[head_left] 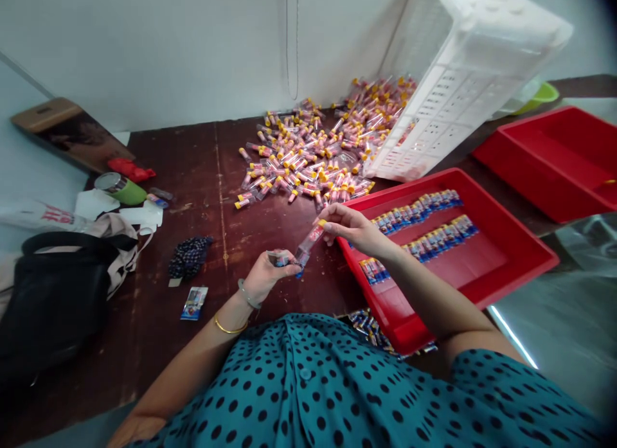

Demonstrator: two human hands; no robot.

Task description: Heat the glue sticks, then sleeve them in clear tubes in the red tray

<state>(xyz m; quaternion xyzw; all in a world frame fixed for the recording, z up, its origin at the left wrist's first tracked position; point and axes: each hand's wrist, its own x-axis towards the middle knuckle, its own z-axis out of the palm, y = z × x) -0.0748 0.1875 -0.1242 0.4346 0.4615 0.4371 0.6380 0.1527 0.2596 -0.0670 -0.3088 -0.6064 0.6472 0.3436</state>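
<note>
In front of my chest, my right hand (351, 228) pinches the yellow-capped end of a clear tube with pink contents (312, 237). My left hand (270, 276) is closed on a small printed wrapper (279, 258), close to the tube's lower end. Whether the tube's lower end is inside the wrapper I cannot tell. Beyond my hands spreads a heap of similar yellow-capped tubes (308, 159). By my right forearm stands a red tray (511, 271) holding rows of blue-and-yellow printed packs (438, 239). One flat blue packet (194, 303) lies on the table to the left.
A white plastic crate (448, 107) is tipped beside the heap. Another red tray (544, 159) stands at the far right. More small packs (369, 326) lie under the near tray's edge. At left are a black bag (62, 300), a green cup (126, 189) and dark patterned cloth (189, 256).
</note>
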